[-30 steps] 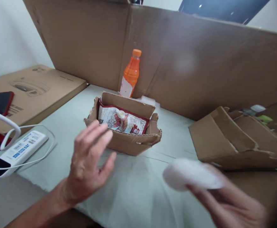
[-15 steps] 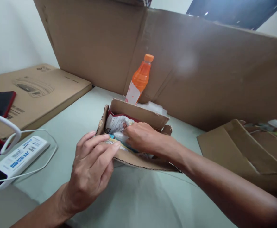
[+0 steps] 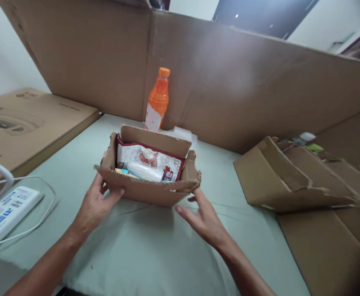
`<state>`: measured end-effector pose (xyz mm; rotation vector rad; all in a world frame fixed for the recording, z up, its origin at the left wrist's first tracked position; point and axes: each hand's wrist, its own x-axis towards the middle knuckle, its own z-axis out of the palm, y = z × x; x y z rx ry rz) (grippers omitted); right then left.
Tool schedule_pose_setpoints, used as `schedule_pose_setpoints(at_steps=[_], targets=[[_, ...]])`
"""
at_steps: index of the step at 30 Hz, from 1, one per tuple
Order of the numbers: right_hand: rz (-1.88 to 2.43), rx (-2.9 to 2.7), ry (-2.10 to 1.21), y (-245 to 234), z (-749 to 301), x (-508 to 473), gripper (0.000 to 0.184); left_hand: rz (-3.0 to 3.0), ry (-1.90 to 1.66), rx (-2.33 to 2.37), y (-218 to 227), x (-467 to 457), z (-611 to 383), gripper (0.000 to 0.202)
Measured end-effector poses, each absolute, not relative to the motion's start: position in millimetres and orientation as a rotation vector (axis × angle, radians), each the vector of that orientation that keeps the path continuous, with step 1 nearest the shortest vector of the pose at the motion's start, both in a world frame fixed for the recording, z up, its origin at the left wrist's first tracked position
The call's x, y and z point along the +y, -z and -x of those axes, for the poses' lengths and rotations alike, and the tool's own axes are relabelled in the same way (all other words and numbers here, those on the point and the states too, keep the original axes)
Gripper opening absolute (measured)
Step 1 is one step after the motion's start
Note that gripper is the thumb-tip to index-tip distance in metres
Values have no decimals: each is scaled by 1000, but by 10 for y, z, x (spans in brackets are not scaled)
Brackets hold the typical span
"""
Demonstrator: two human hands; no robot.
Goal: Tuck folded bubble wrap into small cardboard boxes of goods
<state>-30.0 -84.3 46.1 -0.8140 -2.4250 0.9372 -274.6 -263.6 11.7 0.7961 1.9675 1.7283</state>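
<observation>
A small open cardboard box [image 3: 145, 193] sits on the pale green table in front of me. Inside lie a dark red and white snack packet [image 3: 167, 162], a clear plastic-wrapped roll [image 3: 145, 172] and a blue and yellow packet [image 3: 126, 172], partly hidden by the front wall. My left hand [image 3: 96, 203] holds the box's left front corner, thumb against the front and the other fingers round the side. At the right front corner is my right hand [image 3: 203, 218], its fingertips by the side wall and its thumb spread apart below the edge.
Behind the box stands an orange drink bottle [image 3: 158, 100], with white foam pieces [image 3: 182, 133] beside it. A tall cardboard panel [image 3: 223, 82] closes off the back. Open cardboard boxes [image 3: 266, 181] occupy the right. A white power strip [image 3: 11, 211] with cable and a flat carton [image 3: 38, 119] lie left.
My right hand has come out of the box to its right front corner. My left hand has moved from the rim to the left corner. The view has shifted right.
</observation>
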Motion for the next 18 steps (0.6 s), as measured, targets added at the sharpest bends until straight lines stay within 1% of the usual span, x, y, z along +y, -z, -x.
schedule_pose_setpoints(at_steps=[3,6,8,11,14,16,18], targets=[[836,-2390,-938,-439,647,-825,47,-800,-1713,2031,-226,-2421,2743,64],[954,-2325,-900,-508,532,-726,39,-850,-1744,1992,-290,-2214,2559,65],[1046,-2258,-836,-476,112,-746,35,-920,-1756,1873,-262,-2136,2287,67],[1143,-2152,-591,-322,-765,-979,34,-1136,-1669,1681,-153,-2190,1797,69],[1248,-2111,-373,-190,-1323,-1356,32,-1264,-1501,1659,-48,-2455,1558,61],[1161,-2135,-396,-172,-1281,-1568,32,-1219,-1471,1738,-15,-2673,1657,52],[1028,-2166,-503,-204,-965,-1662,35,-1076,-1539,1875,-22,-2839,1906,51]])
